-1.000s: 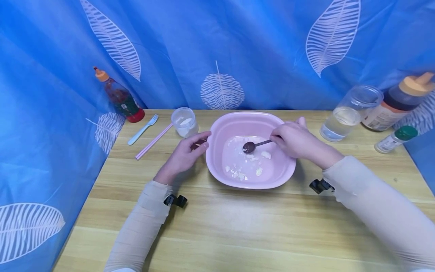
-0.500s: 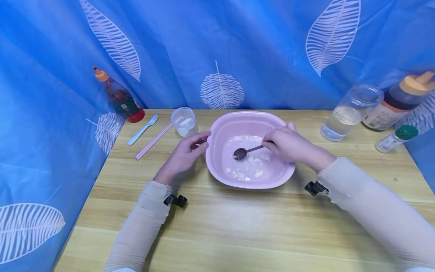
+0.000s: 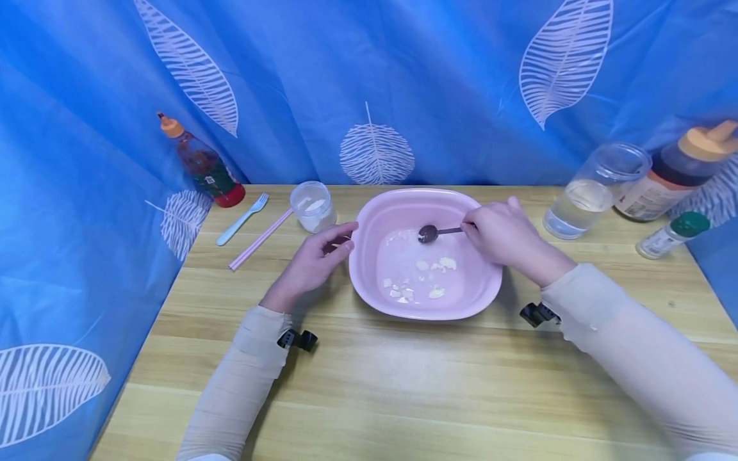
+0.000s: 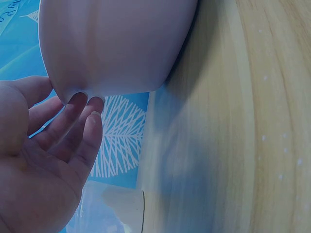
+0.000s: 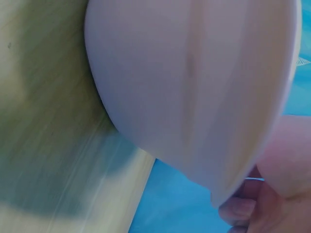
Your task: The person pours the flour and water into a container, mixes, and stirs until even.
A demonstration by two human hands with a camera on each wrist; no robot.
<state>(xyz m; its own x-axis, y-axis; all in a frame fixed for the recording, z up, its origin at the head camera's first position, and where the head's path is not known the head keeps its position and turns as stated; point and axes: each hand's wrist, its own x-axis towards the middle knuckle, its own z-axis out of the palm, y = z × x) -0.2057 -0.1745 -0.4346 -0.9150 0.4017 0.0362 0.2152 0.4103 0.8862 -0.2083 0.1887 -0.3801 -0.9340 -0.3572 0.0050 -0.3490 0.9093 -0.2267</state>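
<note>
A pink basin (image 3: 369, 282) stands on the wooden table, holding shallow cloudy liquid with white clumps (image 3: 444, 264). Over its right rim, my right hand (image 3: 504, 235) grips the handle of a dark brown spoon (image 3: 428, 234), whose bowl is down in the liquid toward the far side. In the right wrist view the basin wall hides the spoon and most of that hand (image 5: 282, 179). My left hand (image 3: 311, 261) touches the basin's left rim with thumb and fingertips, fingers relaxed. The left wrist view shows those fingertips (image 4: 92, 116) right at the outside of the wall.
Left of the basin are a clear cup with white powder (image 3: 314, 208), pink chopsticks (image 3: 261, 240), a light blue fork (image 3: 243, 221) and a red sauce bottle (image 3: 207, 168). On the right stand a clear jar of liquid (image 3: 588, 198), a dark sauce bottle (image 3: 663, 186) and a green-capped shaker (image 3: 671, 235).
The spoon swept left and nearer, then back right and toward the far side, with my right hand moving along. White clumps shifted slightly in the liquid. My left hand stayed at the rim.
</note>
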